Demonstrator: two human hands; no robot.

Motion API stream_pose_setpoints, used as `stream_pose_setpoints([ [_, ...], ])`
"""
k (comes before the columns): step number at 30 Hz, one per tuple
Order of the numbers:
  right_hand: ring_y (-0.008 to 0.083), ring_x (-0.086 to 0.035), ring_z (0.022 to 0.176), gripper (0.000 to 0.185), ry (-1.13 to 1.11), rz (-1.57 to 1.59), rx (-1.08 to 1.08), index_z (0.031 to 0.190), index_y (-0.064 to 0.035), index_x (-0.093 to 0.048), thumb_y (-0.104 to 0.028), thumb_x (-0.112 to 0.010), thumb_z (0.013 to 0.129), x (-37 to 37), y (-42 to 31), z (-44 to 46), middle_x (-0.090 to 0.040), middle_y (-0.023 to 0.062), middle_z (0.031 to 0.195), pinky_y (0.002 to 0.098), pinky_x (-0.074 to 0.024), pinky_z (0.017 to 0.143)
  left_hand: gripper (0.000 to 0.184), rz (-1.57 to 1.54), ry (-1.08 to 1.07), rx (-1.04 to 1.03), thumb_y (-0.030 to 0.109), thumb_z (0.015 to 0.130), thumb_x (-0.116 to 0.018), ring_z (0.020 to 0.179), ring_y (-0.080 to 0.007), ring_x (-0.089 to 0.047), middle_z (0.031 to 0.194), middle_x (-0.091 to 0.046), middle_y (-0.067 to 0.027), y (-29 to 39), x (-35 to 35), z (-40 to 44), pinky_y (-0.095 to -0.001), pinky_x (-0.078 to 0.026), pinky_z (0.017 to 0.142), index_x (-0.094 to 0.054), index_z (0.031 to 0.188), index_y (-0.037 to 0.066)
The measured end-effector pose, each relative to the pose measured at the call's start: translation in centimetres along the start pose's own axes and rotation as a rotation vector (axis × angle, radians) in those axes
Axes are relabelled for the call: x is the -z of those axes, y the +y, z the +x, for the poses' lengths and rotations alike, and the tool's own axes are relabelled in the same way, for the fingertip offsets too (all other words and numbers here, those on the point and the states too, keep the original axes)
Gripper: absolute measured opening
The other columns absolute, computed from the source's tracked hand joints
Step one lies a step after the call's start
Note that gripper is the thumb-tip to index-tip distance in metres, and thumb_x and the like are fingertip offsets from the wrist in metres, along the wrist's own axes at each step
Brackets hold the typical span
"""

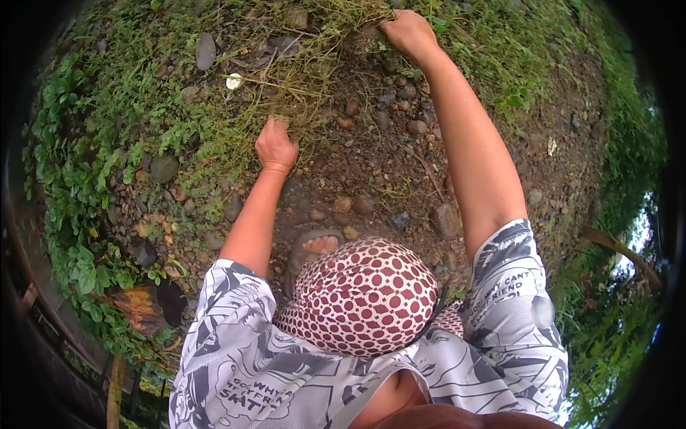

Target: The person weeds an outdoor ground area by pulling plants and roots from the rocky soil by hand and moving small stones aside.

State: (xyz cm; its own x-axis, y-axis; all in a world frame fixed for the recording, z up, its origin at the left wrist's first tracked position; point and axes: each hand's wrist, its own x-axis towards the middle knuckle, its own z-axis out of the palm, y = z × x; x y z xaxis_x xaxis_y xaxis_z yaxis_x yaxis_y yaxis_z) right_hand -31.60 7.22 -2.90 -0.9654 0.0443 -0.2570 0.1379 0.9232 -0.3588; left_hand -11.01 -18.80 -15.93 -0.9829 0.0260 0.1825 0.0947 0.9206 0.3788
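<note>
My left hand [276, 148] is closed around a bunch of thin, straggly weeds [304, 118] at ground level. Farther out and to the right, my right hand [409, 36] is also closed, with stringy green stems [364, 27] running out from its fingers to the left. The stems form a loose tangle between the two hands. Beneath them lies damp brown soil [357, 161] with pebbles. A small white object [234, 81] lies up and left of my left hand. My fingertips are partly hidden by the plants.
A grey oblong stone [206, 51] and a rounded dark stone [165, 169] sit among the low plants on the left. Leafy plants [78, 236] line the left edge. A cut log [143, 307] lies at lower left. My sandalled foot [319, 243] is below my left hand.
</note>
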Motion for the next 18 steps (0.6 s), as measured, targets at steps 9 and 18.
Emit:
stream_pose_setpoints([
  [9,0.0275,-0.062,0.103,0.044,-0.282,-0.324,-0.101,0.106,-0.0061,-0.068,-0.043,-0.061,0.082,-4.5,-2.4,-5.4,-0.065,0.0124,0.112,0.0380,-0.0494,0.087,0.042,0.017,-0.007,0.030,0.012,0.058,-0.072,0.081,-0.0361,-0.058,0.095,-0.056,-0.0152,0.0,-0.2,0.1,-0.0443,-0.049,0.067,-0.053,0.095,0.007],
  [18,0.0265,-0.066,0.092,0.022,-0.220,-0.400,0.087,0.095,-0.0081,-0.071,-0.017,-0.054,0.083,-7.3,-1.8,-5.0,-0.069,0.0112,0.097,0.0355,-0.0511,0.079,0.046,0.032,-0.025,0.040,0.011,0.058,-0.070,0.081,-0.0353,-0.058,0.096,-0.056,-0.0154,0.1,-0.2,0.1,-0.0439,-0.049,0.066,-0.054,0.101,0.006],
])
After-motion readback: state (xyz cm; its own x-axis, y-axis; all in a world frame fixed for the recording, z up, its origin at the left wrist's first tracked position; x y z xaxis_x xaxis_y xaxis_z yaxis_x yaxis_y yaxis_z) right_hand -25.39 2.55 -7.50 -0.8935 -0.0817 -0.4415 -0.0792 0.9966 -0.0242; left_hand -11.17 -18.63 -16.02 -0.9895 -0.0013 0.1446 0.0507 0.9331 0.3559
